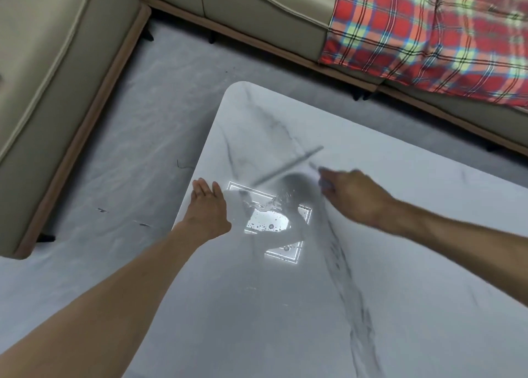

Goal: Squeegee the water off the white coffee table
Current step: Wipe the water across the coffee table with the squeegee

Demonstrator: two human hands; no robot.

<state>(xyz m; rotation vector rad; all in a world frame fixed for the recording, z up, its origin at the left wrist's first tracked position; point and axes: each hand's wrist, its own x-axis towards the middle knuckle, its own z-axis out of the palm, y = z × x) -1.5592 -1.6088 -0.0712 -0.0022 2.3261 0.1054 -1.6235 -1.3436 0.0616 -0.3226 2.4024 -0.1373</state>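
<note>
The white coffee table fills the near right of the view, its marbled top veined with grey and its rounded far-left corner pointing toward a beige sofa. Water lies in a patch near the table's left edge, showing as beads and smears where a bright ceiling light is mirrored in the top.

The left hand rests flat at the table's left edge, fingers together and extended – it grips nothing. The right hand hovers over the top just right of the wet patch, fingers curled around a thin handle. The squeegee is heavily blurred; its long blade shows as a grey streak running from beside the hand leftward, just beyond the water. Whether the blade touches the surface cannot be told.

A red plaid blanket drapes over the sofa at far right.
</note>
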